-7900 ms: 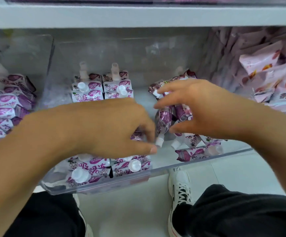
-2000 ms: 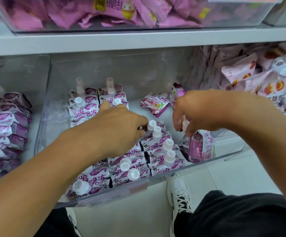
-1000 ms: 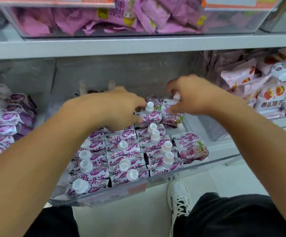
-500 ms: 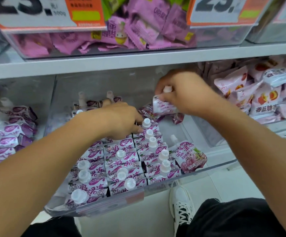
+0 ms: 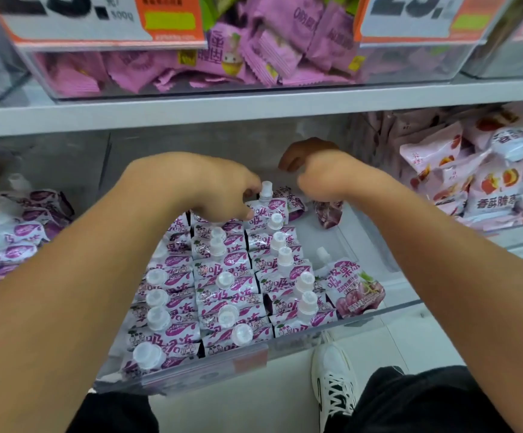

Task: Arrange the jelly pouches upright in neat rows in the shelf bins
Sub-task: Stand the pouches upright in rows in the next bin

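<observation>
Standing upright in three rows, the purple jelly pouches (image 5: 222,285) are filling the clear shelf bin (image 5: 191,367), while behind them the left hand (image 5: 210,189) is pinching the rearmost pouch (image 5: 266,207) and the right hand (image 5: 319,173) is hovering curled, holding nothing.

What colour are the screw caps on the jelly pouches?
White, slightly translucent, on every jelly pouch cap; clearest in the head view.

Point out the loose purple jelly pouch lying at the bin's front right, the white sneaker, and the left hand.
Loose purple jelly pouch (image 5: 355,285): head view, on its printed front.
White sneaker (image 5: 335,375): head view, on the laces.
Left hand (image 5: 213,189): head view, on the back of the hand.
</observation>
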A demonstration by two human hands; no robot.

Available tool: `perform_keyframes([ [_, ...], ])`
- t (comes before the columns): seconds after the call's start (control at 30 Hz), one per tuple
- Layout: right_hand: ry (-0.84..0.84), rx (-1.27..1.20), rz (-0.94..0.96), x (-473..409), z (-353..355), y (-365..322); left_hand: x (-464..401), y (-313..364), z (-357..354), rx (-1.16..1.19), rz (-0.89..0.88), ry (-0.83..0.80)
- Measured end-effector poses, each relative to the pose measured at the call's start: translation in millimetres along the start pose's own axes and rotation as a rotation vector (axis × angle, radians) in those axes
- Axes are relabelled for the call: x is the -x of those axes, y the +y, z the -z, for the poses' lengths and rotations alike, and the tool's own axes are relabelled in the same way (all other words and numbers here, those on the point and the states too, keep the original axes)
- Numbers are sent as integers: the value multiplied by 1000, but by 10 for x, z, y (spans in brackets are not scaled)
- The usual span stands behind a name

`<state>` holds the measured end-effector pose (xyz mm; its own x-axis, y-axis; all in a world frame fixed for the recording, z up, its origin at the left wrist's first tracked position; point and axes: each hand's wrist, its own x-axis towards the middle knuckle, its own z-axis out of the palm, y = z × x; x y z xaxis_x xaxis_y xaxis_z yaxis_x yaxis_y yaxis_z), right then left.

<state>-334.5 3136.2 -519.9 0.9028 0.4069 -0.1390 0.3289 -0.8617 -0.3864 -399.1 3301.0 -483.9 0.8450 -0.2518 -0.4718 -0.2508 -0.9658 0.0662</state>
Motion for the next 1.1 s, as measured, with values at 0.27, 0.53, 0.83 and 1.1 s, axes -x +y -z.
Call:
perform_keyframes([
  [0.27,-218,457,-54,-194,-171,64,-93,47,-150,36,38,17],
  [0.53,-228,611,-47,-149,-193,20,-201,12,-225,19,16,248],
  [0.83,-134,678,-79,-129,-303,-30,-210,-82,-262,63,-4,270],
  [1.1,8,328,59,-122,-28,143,-215,-52,-263,42,-22,264],
])
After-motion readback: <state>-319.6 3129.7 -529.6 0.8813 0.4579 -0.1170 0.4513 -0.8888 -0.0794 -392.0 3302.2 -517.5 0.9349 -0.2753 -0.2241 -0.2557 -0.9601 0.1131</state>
